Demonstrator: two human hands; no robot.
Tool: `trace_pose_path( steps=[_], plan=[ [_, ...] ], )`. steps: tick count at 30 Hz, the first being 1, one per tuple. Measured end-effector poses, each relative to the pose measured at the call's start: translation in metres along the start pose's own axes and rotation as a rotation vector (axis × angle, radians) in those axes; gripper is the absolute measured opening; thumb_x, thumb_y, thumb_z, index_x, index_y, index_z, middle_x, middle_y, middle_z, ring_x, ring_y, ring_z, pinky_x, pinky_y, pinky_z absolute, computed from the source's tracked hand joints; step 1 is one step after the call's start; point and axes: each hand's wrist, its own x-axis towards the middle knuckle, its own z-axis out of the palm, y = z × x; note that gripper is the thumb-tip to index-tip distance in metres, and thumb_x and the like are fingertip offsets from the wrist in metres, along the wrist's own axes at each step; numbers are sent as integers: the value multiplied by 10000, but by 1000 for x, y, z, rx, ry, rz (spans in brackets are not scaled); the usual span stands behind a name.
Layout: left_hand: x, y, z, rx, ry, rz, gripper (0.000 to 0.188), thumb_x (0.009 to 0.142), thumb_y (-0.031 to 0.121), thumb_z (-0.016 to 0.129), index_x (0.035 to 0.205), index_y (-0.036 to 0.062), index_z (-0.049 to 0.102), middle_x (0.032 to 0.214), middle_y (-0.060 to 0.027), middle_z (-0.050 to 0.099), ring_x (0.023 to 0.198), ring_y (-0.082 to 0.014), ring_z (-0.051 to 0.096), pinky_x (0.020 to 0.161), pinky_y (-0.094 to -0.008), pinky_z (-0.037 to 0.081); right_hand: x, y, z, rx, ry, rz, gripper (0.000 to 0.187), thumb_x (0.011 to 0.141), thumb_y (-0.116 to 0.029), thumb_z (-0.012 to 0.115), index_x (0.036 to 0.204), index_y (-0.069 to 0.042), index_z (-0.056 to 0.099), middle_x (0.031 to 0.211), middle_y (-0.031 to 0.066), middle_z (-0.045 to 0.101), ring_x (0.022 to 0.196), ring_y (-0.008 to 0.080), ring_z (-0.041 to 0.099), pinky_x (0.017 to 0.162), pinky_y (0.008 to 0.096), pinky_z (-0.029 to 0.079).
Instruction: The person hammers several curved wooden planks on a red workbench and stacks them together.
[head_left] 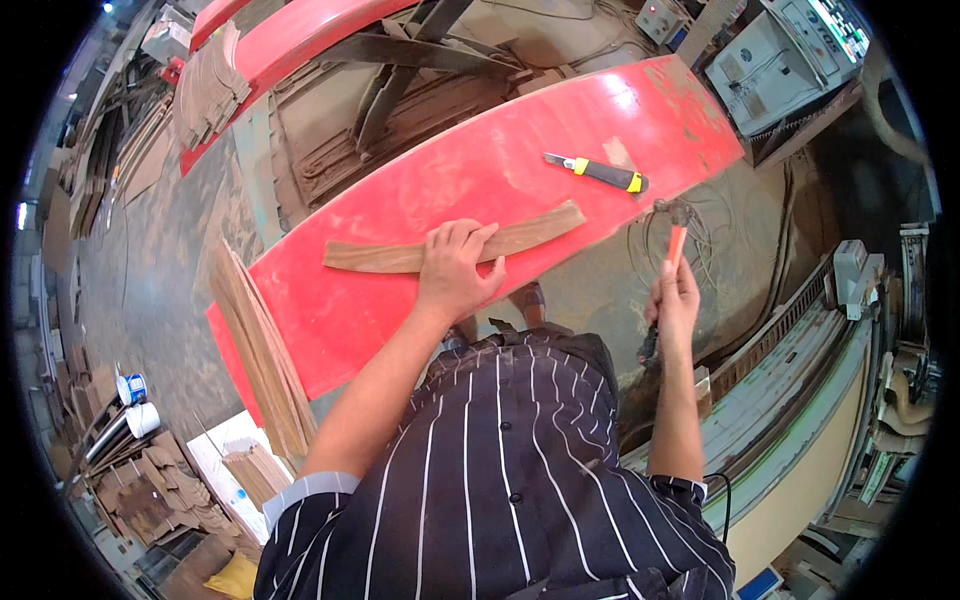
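Note:
On the red tabletop lies a curved wooden strip (530,232) with visible grain. My left hand (458,268) is closed over its middle, fingers on the far edge and thumb on the near side. Off the table's near right edge, my right hand (675,302) grips a hammer (677,243) by its orange and black handle. The metal head points up and away, apart from the strip. A yellow and black utility knife (610,176) rests on the table beyond the strip's right end, its blade out to the left.
The red tabletop (470,185) curves from lower left to upper right. Long wooden strips (262,350) lean across its left end. A grey machine (770,65) stands at the far right, and a long machine bed (780,400) at the right. Coiled wire lies on the dusty floor.

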Motion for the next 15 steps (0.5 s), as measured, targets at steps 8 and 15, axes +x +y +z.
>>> trace_pose_path(
  steps=[8,15],
  plan=[
    [2,0,-1,9,-4,10,516,899,264,884,1379,97,794,1301,-92,701,1282,-324,645,1135,-501,498,-19,6,30,111,-270,200,425,1293,-417,513,1436,-54,683,667,-30,469,460,87,434,452,278,380],
    [4,1,-1,7,18,18,491,886,241,880,1346,90,797,1253,-101,704,1250,-338,657,1101,-502,509,-7,29,29,-18,-453,368,424,1273,-472,541,1181,-83,679,636,-18,481,433,114,448,422,300,368]
  ],
)
